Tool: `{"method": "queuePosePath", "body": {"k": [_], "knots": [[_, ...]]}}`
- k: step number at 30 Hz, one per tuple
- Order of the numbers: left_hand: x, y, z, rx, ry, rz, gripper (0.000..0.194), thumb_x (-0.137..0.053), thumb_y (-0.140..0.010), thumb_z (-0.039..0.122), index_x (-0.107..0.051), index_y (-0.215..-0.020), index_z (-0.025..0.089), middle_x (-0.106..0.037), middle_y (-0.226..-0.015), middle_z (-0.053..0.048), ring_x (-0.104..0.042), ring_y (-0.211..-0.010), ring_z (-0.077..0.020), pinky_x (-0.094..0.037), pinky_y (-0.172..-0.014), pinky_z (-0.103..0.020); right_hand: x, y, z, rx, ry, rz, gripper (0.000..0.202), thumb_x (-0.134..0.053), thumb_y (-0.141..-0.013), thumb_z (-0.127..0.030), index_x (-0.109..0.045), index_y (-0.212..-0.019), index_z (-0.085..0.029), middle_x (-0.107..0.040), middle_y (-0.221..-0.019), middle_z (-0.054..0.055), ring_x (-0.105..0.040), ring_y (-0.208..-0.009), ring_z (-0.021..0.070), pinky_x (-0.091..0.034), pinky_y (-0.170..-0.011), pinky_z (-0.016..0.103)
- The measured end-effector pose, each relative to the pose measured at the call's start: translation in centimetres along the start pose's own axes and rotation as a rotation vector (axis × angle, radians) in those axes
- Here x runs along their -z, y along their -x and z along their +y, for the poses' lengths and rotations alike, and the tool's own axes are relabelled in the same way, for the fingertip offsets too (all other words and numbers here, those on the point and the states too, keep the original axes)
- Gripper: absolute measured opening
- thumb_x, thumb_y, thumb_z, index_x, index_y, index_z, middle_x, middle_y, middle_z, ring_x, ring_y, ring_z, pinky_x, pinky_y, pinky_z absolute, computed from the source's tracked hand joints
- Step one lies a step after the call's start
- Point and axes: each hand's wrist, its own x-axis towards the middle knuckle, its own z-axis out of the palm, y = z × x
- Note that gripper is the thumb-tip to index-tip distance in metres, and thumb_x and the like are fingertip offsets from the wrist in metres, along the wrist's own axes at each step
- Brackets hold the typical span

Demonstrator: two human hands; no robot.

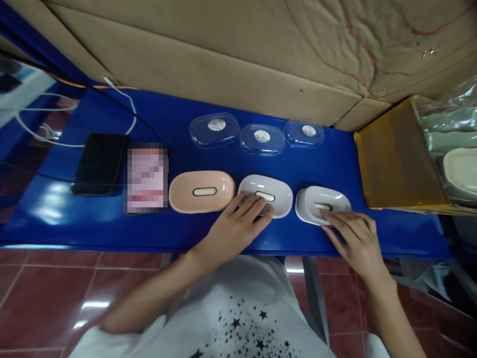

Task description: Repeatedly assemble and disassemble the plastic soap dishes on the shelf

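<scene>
1. Toward nine o'clock on the glossy blue tabletop, taking the middle dish as the clock's centre, lies a flat black rectangular device.
2. Just right of it, also near nine, sits a flat rectangular item with a pixelated pink face.
3. Next, at nine and closest to the centre, stands a glossy peach oval dish with a cream oblong insert at its middle.
4. At eleven rests a clear plastic oval lid with a round white label.
5. The left hand comes in from seven o'clock, its fingers loosely curved over the near-left side of the middle dish; whether it grips or only rests there, I cannot tell.
6. That middle dish, a glossy pale-white oval, sits at the centre, its own cream insert partly under the fingers.
7. At twelve lies a second clear lid, labelled likewise; at one, a third clear lid.
8. At three stands a glossy white oval double dish, its upper tray sitting offset over the lower one.
9. The right hand, at five o'clock from that double dish, grasps its near rim, fingers above and thumb lower.
10. Between two and three, farther out, stands an open brown cardboard box.
</scene>
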Motion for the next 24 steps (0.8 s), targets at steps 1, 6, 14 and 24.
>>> {"method": "queuePosePath", "body": {"k": [1,6,14,24], "knots": [[0.0,0.0,0.0,-0.005,0.009,0.001,0.032,-0.058,-0.103,0.007,-0.067,-0.133,0.014,-0.072,-0.135,-0.014,-0.067,-0.130,-0.0294,-0.051,-0.119,-0.051,-0.2,-0.2,0.0,0.004,0.006,0.007,0.045,-0.076,-0.098,-0.014,-0.064,-0.140,-0.021,-0.081,-0.123,0.010,-0.077,-0.112,0.0282,-0.048,-0.105,0.047],[1.4,0.3,-1.4,-0.002,0.049,0.070,0.039,-0.061,-0.102,0.008,-0.066,-0.139,0.017,-0.070,-0.143,-0.013,-0.068,-0.132,-0.0299,-0.053,-0.116,-0.050,-1.3,-2.1,0.4,0.047,0.063,0.023,0.049,-0.074,-0.099,-0.014,-0.062,-0.145,-0.022,-0.081,-0.121,0.010,-0.076,-0.109,0.0273,-0.048,-0.103,0.045],[5.9,-0.6,-9.4,0.173,-0.017,0.063,0.032,-0.058,-0.108,0.027,-0.071,-0.136,0.023,-0.074,-0.136,-0.012,-0.073,-0.124,-0.0322,-0.058,-0.104,-0.049,-2.4,-6.1,1.5,0.141,0.087,-0.090,0.057,-0.064,-0.104,-0.017,-0.051,-0.160,-0.025,-0.078,-0.131,0.011,-0.074,-0.112,0.0289,-0.047,-0.105,0.049],[3.4,-6.4,-18.1,0.453,-0.064,-0.338,0.071,-0.063,-0.106,0.034,-0.033,-0.169,0.022,-0.042,-0.170,-0.021,-0.049,-0.151,-0.0417,-0.046,-0.117,-0.058,-2.4,-17.5,3.7,0.104,-0.202,-0.071,0.042,-0.054,-0.110,-0.039,-0.062,-0.149,-0.027,-0.069,-0.148,0.015,-0.066,-0.137,0.0348,-0.051,-0.110,0.054]]}}
